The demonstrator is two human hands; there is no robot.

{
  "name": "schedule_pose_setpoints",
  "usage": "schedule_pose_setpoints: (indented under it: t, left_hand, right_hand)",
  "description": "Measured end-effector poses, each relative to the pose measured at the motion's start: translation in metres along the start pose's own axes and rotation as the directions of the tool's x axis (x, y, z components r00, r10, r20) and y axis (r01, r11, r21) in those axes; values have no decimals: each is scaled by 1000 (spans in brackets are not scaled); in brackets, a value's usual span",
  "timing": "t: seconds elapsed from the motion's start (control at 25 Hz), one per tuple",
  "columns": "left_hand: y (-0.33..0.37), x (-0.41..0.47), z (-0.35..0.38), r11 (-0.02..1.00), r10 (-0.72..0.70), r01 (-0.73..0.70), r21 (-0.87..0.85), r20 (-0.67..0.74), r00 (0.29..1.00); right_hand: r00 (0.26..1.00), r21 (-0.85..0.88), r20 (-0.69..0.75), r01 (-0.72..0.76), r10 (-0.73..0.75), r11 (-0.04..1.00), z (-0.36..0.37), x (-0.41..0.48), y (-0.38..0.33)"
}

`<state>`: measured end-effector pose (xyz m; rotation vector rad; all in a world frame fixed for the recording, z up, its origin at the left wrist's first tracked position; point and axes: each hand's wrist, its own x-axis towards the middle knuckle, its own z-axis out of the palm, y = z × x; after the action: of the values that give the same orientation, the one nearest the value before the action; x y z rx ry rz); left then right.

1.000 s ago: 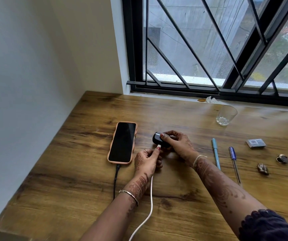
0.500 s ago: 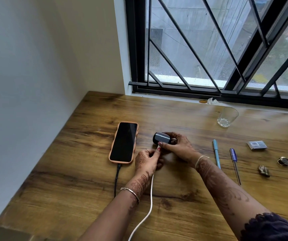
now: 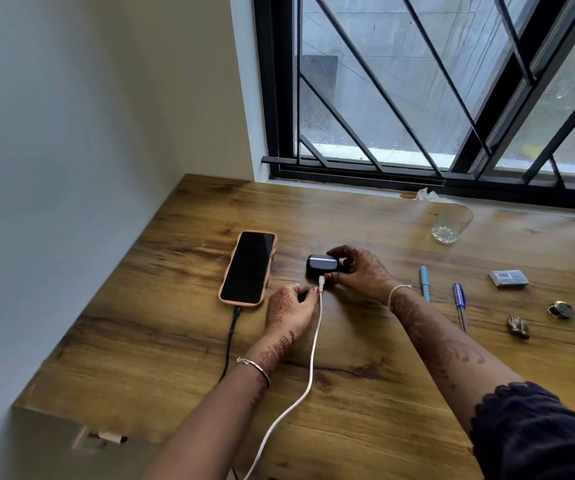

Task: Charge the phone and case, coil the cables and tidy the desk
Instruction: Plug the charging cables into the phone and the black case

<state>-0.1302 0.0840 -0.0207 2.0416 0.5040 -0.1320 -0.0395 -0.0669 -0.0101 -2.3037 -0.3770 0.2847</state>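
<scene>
1. Two hands are at work mid-desk (image 3: 365, 393). The right hand (image 3: 359, 268) has its fingers wrapped round a small dark case (image 3: 321, 266) that sits on the wood, thumb on the near edge.
2. The left hand (image 3: 288, 310) rests on the desk just beside it, fingers curled, fingertips pinching the white cable (image 3: 310, 372) right below the plug. The plug end meets the case's near side; can't tell if it's fully in.
3. The phone (image 3: 248, 268) in its orange cover lies face up left of the case, with a black cable (image 3: 229, 341) plugged into its near end.
4. Off to the right: two pens (image 3: 424, 284), a small box (image 3: 508, 279) and an empty glass (image 3: 450, 223) near the window.
</scene>
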Motion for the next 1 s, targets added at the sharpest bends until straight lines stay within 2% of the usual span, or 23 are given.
schedule_pose_setpoints:
  t: [0.24,0.48,0.64,0.8,1.0]
  left_hand:
    - [-3,-16,-12,996,30,-24,-86,65,997]
    - [-16,-38,-35,991,63,-56,-122,49,997]
    - [-39,-66,-67,962,128,-119,-247,20,992]
    - [-82,-107,-118,939,150,-139,-315,12,989]
    - [-167,-160,-180,943,25,-23,-332,1,1000]
  right_hand:
    - [1000,54,-28,2,-1,999,5,-4,7]
    - [953,-29,-301,29,-36,999,27,-33,-18]
    - [913,2,-400,92,-83,996,58,-69,-62]
    - [897,20,-420,159,-136,987,101,-107,-115]
    - [932,108,-348,150,-104,983,186,-164,-178]
